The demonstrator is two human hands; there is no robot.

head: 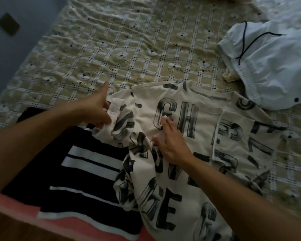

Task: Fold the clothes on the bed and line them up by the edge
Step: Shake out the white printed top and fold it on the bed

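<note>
The left hand has its fingers curled round the bunched sleeve of a cream shirt printed with big black letters, and holds that cuff up off the cloth; one digit sticks out straight, pointing away from the person. The right hand lies flat on the shirt's chest, fingers straight and a little spread, pressing the fabric down with the fingertips on a printed letter. It holds nothing.

The shirt is spread on the bed, its neckline away from the person and its hem running off the bottom of the view. The sleeve side under the left hand is rumpled into folds. On the opposite side the cloth lies flatter, with a seamed edge folded over onto it.

Touching the shirt's rumpled side, and partly under it, a folded dark garment with white stripes sits squarely near the pink edge of the bed. Beyond the shirt's far shoulder, just overlapping it, lies a loose white garment with a dark drawstring. Past the neckline stretches the wrinkled checked bedsheet. Well away from the shirt, off the bed's far side, a small dark object lies on the grey floor.
</note>
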